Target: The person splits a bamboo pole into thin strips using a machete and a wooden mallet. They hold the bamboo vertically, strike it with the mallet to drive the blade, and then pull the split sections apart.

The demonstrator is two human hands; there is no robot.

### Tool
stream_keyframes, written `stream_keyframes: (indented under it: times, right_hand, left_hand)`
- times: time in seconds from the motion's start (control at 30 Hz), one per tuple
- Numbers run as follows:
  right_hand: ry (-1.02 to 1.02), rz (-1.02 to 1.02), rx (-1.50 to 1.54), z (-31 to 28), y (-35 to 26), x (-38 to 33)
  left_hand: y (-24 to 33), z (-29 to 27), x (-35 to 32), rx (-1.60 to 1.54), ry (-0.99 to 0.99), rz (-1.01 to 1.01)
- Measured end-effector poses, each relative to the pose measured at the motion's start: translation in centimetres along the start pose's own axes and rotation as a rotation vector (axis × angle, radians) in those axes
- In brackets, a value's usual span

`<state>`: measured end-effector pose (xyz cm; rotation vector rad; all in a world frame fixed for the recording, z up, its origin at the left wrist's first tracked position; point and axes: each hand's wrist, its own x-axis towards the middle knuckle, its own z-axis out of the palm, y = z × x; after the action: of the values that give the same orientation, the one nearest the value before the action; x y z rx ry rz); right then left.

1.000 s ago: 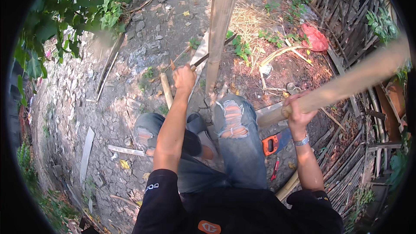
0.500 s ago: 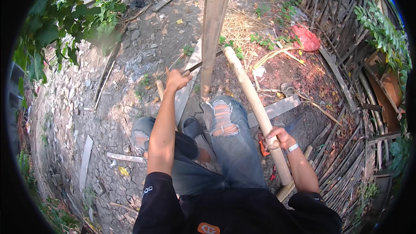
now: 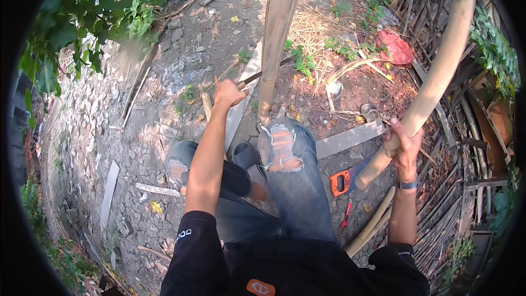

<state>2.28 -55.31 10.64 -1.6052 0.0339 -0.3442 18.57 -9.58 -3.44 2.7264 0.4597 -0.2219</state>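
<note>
1 dark blade [image 3: 253, 78], partly hidden behind the pale post [image 3: 280, 22]

Left arm [image 3: 205, 170] reached up from lower edge, left of middle, nearly straight. Left hand [image 3: 229, 94] was just up and left of frame centre, fingers curled into fist. Right arm [image 3: 402, 219] rose from lower right, wrist [image 3: 407, 178] near vertical. Right hand [image 3: 405, 148], right of centre, was wrapped closed, thumb pointing upward. Knees were bent.
</note>
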Motion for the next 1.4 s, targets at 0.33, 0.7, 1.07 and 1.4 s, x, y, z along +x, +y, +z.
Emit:
stream_keyframes:
  times: [0.33, 0.7, 1.07, 1.4]
  right_hand:
    - [0.156, -0.085, 0.257, 6.4, 7.8, 2.5]
    - [-0.077, -0.348, 0.446, -0.2, -10.7, 12.5]
    - [-0.350, 0.892, -0.284, 4.3, 21.6, -2.2]
    - [-0.032, -0.643, 0.547, -6.2, -15.7, 12.7]
  left_hand:
    - [2.5, -0.5, -0.7, -0.021, 0.075, -0.065]
    - [1.1, 5.7, 0.7, -0.179, 0.176, -0.060]
    - [3.3, 3.5, 1.0, 0.034, 0.047, 0.101]
    - [0.0, 2.6, 2.6, -0.011, 0.066, -0.027]
